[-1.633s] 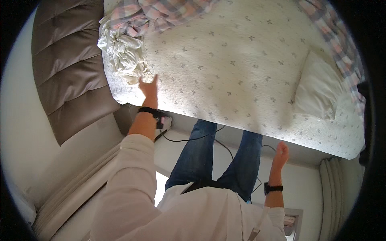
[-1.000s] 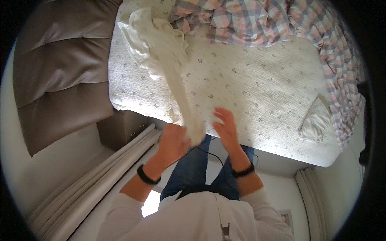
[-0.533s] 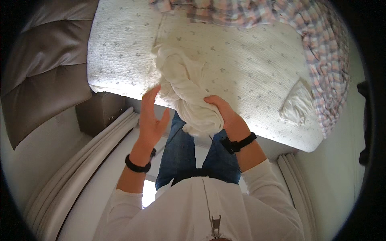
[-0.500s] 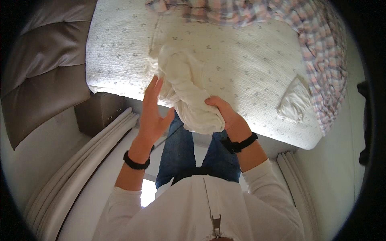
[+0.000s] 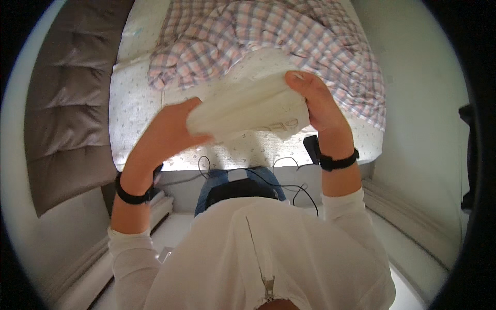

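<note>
Cloth, bunched a moment ago, is now held extended above the bed, left hand gripping its left end and right hand its right, giving two-handed control.

White cloth: creased, partly blurred; faint print toward 4 o'clock. Held up, lengthwise roughly 9-to-3 o'clock.
</note>
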The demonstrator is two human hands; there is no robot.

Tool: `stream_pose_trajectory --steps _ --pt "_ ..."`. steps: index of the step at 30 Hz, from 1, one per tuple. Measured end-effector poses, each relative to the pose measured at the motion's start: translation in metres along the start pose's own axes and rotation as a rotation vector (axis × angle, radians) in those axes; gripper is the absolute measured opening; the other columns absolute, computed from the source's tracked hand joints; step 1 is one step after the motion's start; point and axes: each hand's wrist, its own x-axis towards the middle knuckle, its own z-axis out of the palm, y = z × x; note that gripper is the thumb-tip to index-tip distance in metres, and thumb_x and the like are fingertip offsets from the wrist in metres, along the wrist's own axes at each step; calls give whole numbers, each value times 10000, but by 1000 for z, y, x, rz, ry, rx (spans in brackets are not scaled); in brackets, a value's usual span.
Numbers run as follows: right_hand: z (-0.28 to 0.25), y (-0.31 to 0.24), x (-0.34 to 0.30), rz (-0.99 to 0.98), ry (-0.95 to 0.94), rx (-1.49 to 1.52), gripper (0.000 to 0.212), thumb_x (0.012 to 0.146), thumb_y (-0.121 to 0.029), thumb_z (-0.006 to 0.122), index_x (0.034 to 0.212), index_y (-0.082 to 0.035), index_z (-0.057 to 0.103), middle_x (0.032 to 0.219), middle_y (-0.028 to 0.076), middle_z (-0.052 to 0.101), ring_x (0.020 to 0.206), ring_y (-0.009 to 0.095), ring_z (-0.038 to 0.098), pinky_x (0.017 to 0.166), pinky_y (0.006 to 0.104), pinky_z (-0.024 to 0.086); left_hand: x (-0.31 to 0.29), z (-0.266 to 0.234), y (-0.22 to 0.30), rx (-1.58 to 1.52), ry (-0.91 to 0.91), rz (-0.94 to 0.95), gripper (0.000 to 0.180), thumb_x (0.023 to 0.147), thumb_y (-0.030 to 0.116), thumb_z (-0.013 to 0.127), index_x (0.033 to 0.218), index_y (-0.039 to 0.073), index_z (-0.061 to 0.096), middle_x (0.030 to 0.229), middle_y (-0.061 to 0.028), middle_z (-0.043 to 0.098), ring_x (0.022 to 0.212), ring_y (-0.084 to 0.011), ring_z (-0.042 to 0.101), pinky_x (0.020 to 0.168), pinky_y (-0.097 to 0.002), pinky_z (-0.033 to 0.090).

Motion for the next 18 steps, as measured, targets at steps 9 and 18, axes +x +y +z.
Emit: stream_pose_trajectory --steps 9,18 --pt "-16 -111 -60 -467 7 -99 399 891 -265 665 1195 -19 588 1069 53 662 956 143 635 848 273 495 5 -86 50 -1009 -73 149 414 884 263 598 1199 -6 602 1090 -107 659 957 -187 630 832 -294 496" --pt "26 -179 -68 -577 239 -100 345 921 -232 624 1131 39 584 1011 80 668 887 180 642 772 297 525 1 -96 77 -54 -738 495 540 949 394 550 1309 -8 524 1219 -122 622 1129 -244 587 974 -384 461"
